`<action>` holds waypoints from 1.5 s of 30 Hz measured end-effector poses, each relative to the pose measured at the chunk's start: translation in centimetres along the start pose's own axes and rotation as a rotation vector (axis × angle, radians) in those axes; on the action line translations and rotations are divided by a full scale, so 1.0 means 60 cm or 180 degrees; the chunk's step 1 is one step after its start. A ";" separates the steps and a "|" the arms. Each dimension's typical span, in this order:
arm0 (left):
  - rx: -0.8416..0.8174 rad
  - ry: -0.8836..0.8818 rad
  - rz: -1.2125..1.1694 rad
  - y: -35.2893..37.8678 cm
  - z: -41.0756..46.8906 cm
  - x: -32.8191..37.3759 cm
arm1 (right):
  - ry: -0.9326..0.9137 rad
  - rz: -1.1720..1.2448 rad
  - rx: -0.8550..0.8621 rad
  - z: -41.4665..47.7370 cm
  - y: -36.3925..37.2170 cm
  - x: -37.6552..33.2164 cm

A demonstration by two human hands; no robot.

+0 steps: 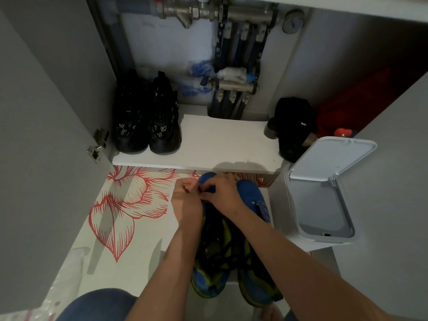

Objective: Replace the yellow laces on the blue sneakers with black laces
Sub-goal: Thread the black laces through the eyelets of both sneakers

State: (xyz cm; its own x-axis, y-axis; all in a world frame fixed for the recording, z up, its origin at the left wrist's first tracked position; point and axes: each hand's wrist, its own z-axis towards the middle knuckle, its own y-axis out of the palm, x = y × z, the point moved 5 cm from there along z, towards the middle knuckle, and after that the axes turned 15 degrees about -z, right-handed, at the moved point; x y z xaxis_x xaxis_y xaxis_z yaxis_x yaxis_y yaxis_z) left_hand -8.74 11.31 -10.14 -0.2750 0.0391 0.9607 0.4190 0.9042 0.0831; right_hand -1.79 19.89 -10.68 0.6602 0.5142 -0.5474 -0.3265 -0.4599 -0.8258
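I see my left hand (185, 201) and right hand (222, 193) pinching a black lace (217, 260) near one blue sneaker's (206, 178) toe. The other sneaker (252, 196) sits just beside it, near an open white bin (324, 237).

Floor: white covering (129, 212) printed with large red flowers, lower left of the frame.
Cabinet: open, with a grey door (46, 112) at left bearing a metal hinge (98, 144); a white shelf (220, 140) runs across the centre.
Back wall: metal pipes (208, 11) along the top, round gauge (293, 21) at upper right.
Bin: white bin (292, 200) at right, lid (333, 156) raised.
Light: dim, with deep shadow inside the cabinet.
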 end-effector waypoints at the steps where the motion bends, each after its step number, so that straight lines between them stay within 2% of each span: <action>1: 0.0014 -0.0019 0.0071 -0.005 0.001 -0.008 | -0.0015 0.0009 0.0007 0.002 0.002 0.004; 3: -0.0009 -0.0291 0.0096 -0.013 -0.001 -0.029 | 0.0021 0.0074 -0.0032 0.002 0.005 0.012; 5: -0.0250 -0.0531 0.0511 -0.013 0.000 -0.036 | 0.0107 0.0262 -0.0053 0.002 0.006 0.017; 8: -0.0857 -0.0220 0.1575 0.001 -0.003 -0.027 | 0.0178 0.0567 0.0055 0.003 -0.010 0.001; 10: -0.1012 -0.0026 0.1789 0.009 -0.009 -0.028 | 0.0132 0.0976 0.0319 0.006 -0.042 -0.022; 13: -0.0938 -0.0020 0.1633 0.008 -0.017 -0.029 | 0.0119 0.2185 0.0532 0.001 -0.109 -0.067; 16: -0.0831 -0.0014 0.1581 0.005 -0.014 -0.030 | 0.0002 0.2915 0.0793 -0.008 -0.182 -0.106; 19: -0.0887 0.0120 0.1713 0.005 -0.014 -0.026 | -0.0234 0.3746 0.0821 -0.012 -0.235 -0.130; 22: -0.0736 0.0357 0.1802 0.004 -0.013 -0.019 | -0.0315 0.4016 0.0733 -0.014 -0.245 -0.130; 24: -0.0644 0.0421 0.1877 0.005 -0.010 -0.016 | -0.0150 0.3816 0.0415 -0.014 -0.220 -0.123; 26: -0.0474 0.0284 0.1618 0.002 -0.006 -0.019 | 0.0226 0.3322 0.0053 -0.014 -0.180 -0.104; 29: -0.0207 -0.0213 0.0809 -0.002 -0.007 -0.021 | 0.0563 0.1340 -0.0024 -0.001 -0.140 -0.048; 31: 0.0063 -0.0468 0.0319 -0.005 -0.006 -0.023 | 0.0622 0.0159 -0.0415 -0.001 -0.116 -0.017; 33: 0.0241 -0.0645 -0.0178 -0.005 -0.006 -0.021 | 0.0623 -0.0477 -0.1010 -0.012 -0.079 0.008; 35: 0.0265 -0.0609 -0.0263 -0.006 -0.004 -0.016 | 0.0684 -0.0701 -0.1348 -0.025 -0.044 0.023; 39: 0.0444 -0.0398 -0.0335 -0.021 0.004 -0.006 | 0.0684 -0.1408 -0.1052 -0.031 -0.016 0.039; 42: 0.0635 -0.0186 -0.0395 -0.030 0.001 0.016 | 0.0517 -0.1473 -0.0819 -0.034 -0.024 0.035; 45: 0.0608 -0.0135 -0.0753 -0.021 -0.008 0.045 | 0.0423 -0.1629 -0.0645 -0.040 -0.031 0.033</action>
State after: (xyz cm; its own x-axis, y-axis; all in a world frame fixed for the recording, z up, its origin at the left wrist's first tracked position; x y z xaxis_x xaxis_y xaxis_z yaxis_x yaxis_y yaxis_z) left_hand -9.60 10.10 -7.53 -0.3832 -0.1680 0.9083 0.1696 0.9538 0.2480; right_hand 1.74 19.99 -9.88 0.7839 0.6187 -0.0514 0.1855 -0.3124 -0.9317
